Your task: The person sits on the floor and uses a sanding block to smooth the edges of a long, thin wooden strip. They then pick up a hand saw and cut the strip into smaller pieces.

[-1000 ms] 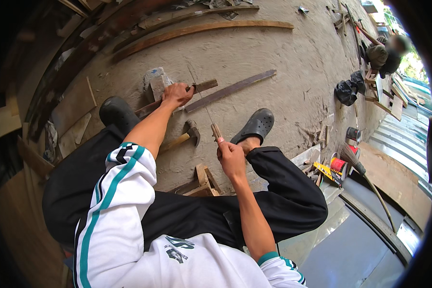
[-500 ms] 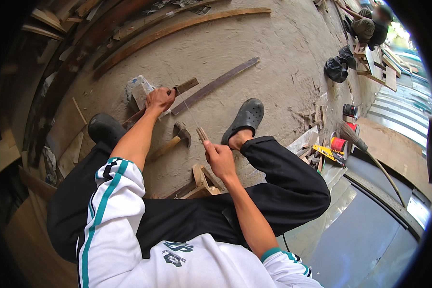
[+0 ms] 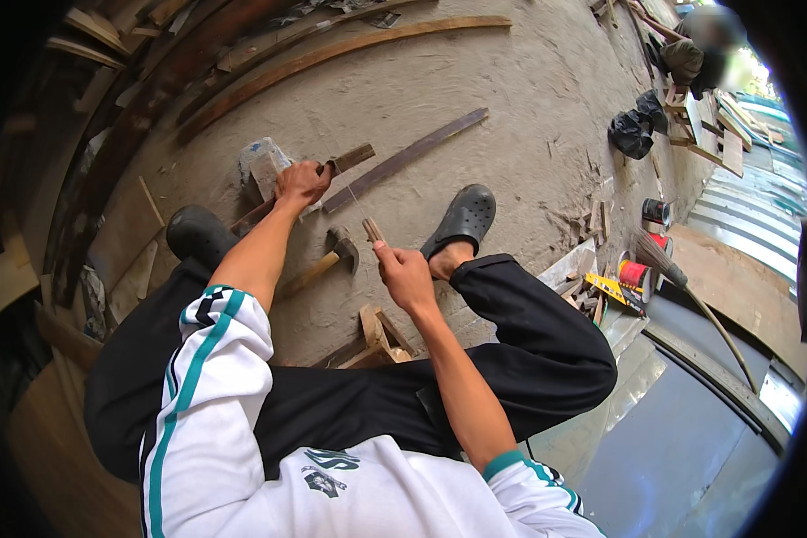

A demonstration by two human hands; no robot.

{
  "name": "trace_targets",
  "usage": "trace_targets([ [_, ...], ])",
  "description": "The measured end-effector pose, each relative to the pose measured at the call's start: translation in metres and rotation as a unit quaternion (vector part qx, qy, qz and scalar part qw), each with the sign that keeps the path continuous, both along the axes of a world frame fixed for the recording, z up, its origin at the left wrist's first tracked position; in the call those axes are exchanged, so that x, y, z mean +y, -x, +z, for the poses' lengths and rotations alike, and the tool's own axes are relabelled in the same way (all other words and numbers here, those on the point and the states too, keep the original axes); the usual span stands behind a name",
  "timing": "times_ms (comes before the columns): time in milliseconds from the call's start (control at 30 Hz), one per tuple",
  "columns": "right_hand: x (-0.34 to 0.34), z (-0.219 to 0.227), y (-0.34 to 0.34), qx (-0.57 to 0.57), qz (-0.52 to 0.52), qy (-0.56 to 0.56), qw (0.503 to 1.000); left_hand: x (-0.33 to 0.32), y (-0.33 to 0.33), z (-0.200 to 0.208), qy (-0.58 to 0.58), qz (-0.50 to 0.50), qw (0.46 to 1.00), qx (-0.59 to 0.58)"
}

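Note:
My left hand [image 3: 302,183] is closed around a dark wooden strip [image 3: 355,158], pressing it down over a pale block [image 3: 264,170] on the ground. The strip's far end sticks out past my fingers. In my right hand [image 3: 407,276] is the wooden handle of a saw [image 3: 372,230]. Its thin blade, seen nearly edge-on, runs up to the strip just right of my left hand. The blade's teeth are too fine to make out. Between my forearms lies a hammer [image 3: 318,266] with a wooden handle and dark head.
A long dark strip [image 3: 408,160] lies beyond my hands. Wood scraps [image 3: 381,341] sit before my lap. On the right are paint cans [image 3: 635,273], a broom [image 3: 663,260] and metal sheet [image 3: 663,448]. Planks line the left. A person [image 3: 695,54] sits at the far right.
My right hand has pushed the saw forward and slightly left, toward the strip. My left hand keeps its grip on the wood in nearly the same place.

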State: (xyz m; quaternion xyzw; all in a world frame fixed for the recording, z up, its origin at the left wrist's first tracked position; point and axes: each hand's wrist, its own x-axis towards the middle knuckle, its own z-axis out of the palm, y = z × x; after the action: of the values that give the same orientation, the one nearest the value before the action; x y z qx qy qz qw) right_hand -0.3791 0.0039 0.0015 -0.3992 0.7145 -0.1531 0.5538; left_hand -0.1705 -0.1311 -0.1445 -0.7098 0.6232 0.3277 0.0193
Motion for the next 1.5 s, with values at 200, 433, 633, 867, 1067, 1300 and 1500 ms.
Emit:
trace_targets([
  [200,0.026,0.015,0.022,-0.011,0.004,-0.026,1.000,0.000,-0.002,0.002,-0.002,0.001,1.000,-0.001],
  [433,0.017,0.004,0.011,-0.005,0.005,0.009,1.000,0.002,0.001,0.002,0.005,0.003,1.000,0.012],
  [633,0.029,0.009,0.020,-0.028,-0.008,-0.007,1.000,0.002,-0.002,0.004,0.013,-0.009,1.000,0.010],
  [867,0.033,0.022,0.015,0.003,0.003,0.003,1.000,0.003,-0.004,0.004,-0.006,0.001,1.000,0.007],
  [1067,0.008,0.006,0.006,0.011,-0.004,0.001,1.000,0.001,0.001,0.002,-0.002,0.003,1.000,0.009],
  [1300,0.039,0.020,0.016,0.013,-0.006,-0.017,1.000,0.001,-0.001,0.007,-0.016,0.012,1.000,0.010],
  [1500,-0.008,-0.002,0.002,-0.028,-0.016,-0.044,0.999,0.002,-0.001,-0.002,0.001,0.007,1.000,0.014],
])
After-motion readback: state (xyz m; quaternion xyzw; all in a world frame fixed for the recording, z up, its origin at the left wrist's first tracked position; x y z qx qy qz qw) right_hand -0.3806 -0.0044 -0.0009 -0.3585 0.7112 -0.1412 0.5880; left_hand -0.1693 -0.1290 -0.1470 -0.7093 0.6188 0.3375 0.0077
